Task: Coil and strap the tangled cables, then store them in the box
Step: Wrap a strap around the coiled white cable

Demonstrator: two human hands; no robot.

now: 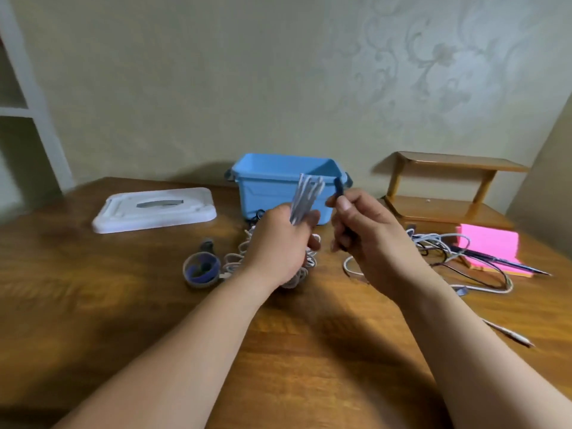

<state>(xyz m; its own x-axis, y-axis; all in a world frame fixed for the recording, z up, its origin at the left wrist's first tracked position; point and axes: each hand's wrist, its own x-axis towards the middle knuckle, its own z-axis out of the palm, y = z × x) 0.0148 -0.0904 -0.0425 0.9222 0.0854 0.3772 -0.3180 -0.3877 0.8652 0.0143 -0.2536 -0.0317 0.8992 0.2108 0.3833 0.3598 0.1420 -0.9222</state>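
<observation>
the folded bundle of white cable is held upright above the middle of the desk, in front of the near wall of the open light-blue plastic box. the left hand grips the bundle at its lower part, with the fingers curled round it. the looped ends stand up above the fist. more white cable hangs below the hand to a loose white cable heap on the desk. the right hand is just right of the bundle and apart from it. it pinches a narrow dark strap between thumb and fingers. the top end of the strap stands above the thumb, and its lower end shows below the curled fingers.

the box stands at the far middle of the brown wooden desk. a flat white plastic lid lies to the left, apart from the box. a grey roll with blue strap tape lies just left of the heap. to the right lies a tangle of black and white cables, which reaches a pink sticky-note pad with a dark pen across it. a small two-tier wooden shelf stands at the far right. a white pen-like item lies alone at the near right.
</observation>
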